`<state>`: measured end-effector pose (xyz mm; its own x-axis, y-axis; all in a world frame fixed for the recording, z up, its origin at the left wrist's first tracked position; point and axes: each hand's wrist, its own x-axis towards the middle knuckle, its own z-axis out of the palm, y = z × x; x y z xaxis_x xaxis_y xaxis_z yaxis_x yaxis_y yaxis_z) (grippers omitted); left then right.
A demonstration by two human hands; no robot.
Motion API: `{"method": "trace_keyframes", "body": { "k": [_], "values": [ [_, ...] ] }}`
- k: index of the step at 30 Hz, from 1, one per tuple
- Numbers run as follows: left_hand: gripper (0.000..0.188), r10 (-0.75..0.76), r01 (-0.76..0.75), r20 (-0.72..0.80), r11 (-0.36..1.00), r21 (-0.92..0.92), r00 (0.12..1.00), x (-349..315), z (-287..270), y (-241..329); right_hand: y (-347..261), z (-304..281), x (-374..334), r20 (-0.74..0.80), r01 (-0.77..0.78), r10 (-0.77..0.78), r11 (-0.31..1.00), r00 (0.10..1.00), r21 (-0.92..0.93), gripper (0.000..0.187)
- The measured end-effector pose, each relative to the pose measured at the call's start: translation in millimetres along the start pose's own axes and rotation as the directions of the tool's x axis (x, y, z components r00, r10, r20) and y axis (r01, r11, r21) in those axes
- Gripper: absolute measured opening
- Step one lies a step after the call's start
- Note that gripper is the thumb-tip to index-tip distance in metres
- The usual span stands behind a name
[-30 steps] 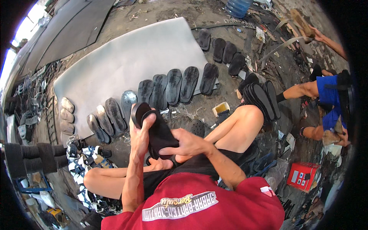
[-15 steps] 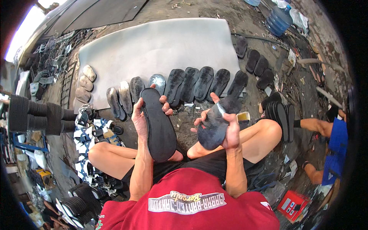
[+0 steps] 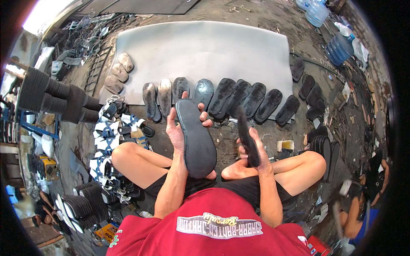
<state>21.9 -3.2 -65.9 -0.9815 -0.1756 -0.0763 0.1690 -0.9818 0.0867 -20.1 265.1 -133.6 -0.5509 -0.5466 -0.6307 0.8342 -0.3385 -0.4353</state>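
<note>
My left hand [image 3: 176, 133] holds a black sandal sole [image 3: 195, 138] upright over my lap, its broad face toward me and fingertips showing past its right edge. To the right, my right hand [image 3: 261, 149] grips a thin dark sole-shaped piece [image 3: 249, 143] by its lower part. That piece is turned almost edge-on, so its face is mostly hidden. The two held pieces are apart. Beyond them, a row of dark soles [image 3: 257, 99] lies along the near edge of a pale grey sheet [image 3: 205, 47]; a shinier sole [image 3: 203, 91] sits among them.
Tan foot-shaped pieces [image 3: 120, 72] lie at the sheet's left end. Left of my knee are white-and-blue sandals [image 3: 106, 143] and stacked black soles [image 3: 92, 205]. More dark soles [image 3: 314, 91] lie to the right, near a small yellowish container [image 3: 285, 146]. Another person [image 3: 356, 213] is at lower right.
The piece in my right hand has turned from face-on to nearly edge-on. My left hand still holds the black sole upright. The whole view has shifted, moving the scene rightward in the picture.
</note>
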Motion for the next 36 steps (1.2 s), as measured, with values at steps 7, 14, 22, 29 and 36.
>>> {"method": "trace_keyframes", "body": {
  "k": [7, 14, 22, 29, 36],
  "values": [
    [0.067, 0.054, -0.071, 0.166, 0.993, 0.098, 0.985, -2.4, -1.9, -5.7, -13.2, 57.0, -18.5, -0.022, 0.34, -0.345, 0.933, 0.938, -0.115, 0.052],
    [0.072, 0.152, -0.203, 0.205, 0.945, 0.255, 0.967, -19.9, 54.1, -16.1, -32.8, 152.4, -89.5, 0.367, 0.678, -0.706, 0.216, 0.606, -0.703, 0.059],
    [0.071, 0.191, -0.284, 0.235, 0.834, 0.473, 0.953, -24.4, 73.3, -34.7, 6.9, 165.2, -94.4, 0.547, 0.544, -0.77, -0.321, 0.327, -0.776, 0.065],
    [0.072, 0.145, -0.222, 0.193, 0.85, 0.478, 0.97, -21.4, 78.5, -39.0, 9.2, 160.4, -88.7, 0.555, 0.554, -0.752, -0.309, 0.355, -0.773, 0.066],
    [0.074, 0.125, -0.206, 0.213, 0.885, 0.418, 0.969, -20.3, 78.7, -41.1, 9.9, 161.0, -86.9, 0.552, 0.568, -0.749, -0.29, 0.366, -0.771, 0.066]
  ]
}}
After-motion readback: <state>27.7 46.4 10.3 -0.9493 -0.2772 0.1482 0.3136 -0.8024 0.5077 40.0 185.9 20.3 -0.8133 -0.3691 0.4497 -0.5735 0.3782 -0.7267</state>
